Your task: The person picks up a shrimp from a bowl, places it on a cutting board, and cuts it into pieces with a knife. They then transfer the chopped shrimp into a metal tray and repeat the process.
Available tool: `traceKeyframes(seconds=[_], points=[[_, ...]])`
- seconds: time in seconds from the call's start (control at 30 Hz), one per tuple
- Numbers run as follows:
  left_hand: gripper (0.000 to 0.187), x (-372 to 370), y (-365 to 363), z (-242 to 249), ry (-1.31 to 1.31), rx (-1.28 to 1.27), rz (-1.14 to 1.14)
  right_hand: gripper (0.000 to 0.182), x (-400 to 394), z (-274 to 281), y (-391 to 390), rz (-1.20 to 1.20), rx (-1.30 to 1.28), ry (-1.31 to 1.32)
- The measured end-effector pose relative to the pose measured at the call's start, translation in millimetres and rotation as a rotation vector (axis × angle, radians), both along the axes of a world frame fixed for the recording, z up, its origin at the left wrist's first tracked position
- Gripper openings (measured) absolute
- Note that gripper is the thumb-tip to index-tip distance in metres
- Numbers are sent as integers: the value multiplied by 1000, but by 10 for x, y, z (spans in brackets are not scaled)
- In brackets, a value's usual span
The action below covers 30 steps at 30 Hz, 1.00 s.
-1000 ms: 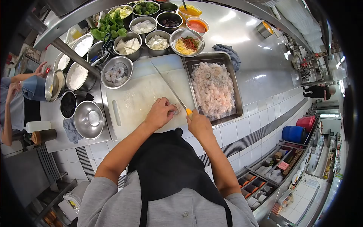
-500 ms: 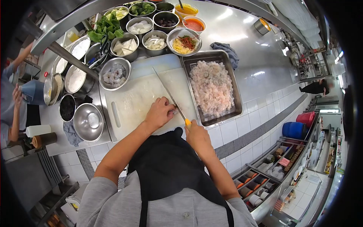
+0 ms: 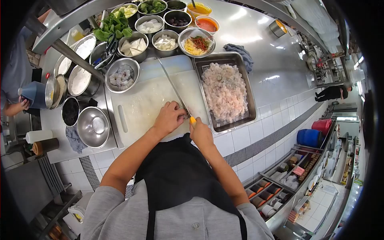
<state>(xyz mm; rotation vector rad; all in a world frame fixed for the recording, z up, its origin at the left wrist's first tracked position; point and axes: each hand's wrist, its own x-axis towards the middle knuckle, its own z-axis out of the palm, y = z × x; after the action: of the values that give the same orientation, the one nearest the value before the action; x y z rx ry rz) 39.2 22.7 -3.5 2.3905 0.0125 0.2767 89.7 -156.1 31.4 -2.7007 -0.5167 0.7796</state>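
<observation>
On the white cutting board (image 3: 148, 106), my left hand (image 3: 171, 117) has its fingers bent and pressed together at the knife blade, over a small piece that is too hidden to name. My right hand (image 3: 201, 134) grips the yellow handle of a long knife (image 3: 173, 86), whose blade points away across the board. Right of the board lies a metal tray (image 3: 251, 94) heaped with pale pink chopped seafood or meat (image 3: 225, 92). A steel bowl of peeled shrimp (image 3: 122, 76) stands at the board's far left corner.
Bowls of tofu (image 3: 133, 47), greens (image 3: 113, 27), sauces (image 3: 206, 25) and chopped seasonings (image 3: 196, 43) line the back. An empty steel bowl (image 3: 93, 127) stands left. A grey cloth (image 3: 241, 56) lies behind the tray. A metal post (image 3: 78, 60) crosses the left side. A co-worker's hand (image 3: 22, 106) is far left.
My right hand and the knife have shifted slightly left and away from me, with the blade tip farther up the board. The co-worker's arm at far left has lowered.
</observation>
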Motion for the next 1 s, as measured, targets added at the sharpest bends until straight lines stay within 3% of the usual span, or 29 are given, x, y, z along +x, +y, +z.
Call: traceKeyframes(seconds=[0.2,0.47,0.6,0.77,1.0], points=[[19,-37,-13,6,8,-23,23,36,-25,391,-84,44,-73,24],[17,-31,-9,-11,-23,-15,8,37,59,100,36,39,-13,43],[17,-79,-21,-30,-37,-22,45,36,-86,560,-33,15,-109,66],[18,-85,-28,1,-33,-10,22,36,37,-85,75,13,21,-22],[22,-154,57,91,57,-57,16,40,-8,292,-14,31,34,-27]])
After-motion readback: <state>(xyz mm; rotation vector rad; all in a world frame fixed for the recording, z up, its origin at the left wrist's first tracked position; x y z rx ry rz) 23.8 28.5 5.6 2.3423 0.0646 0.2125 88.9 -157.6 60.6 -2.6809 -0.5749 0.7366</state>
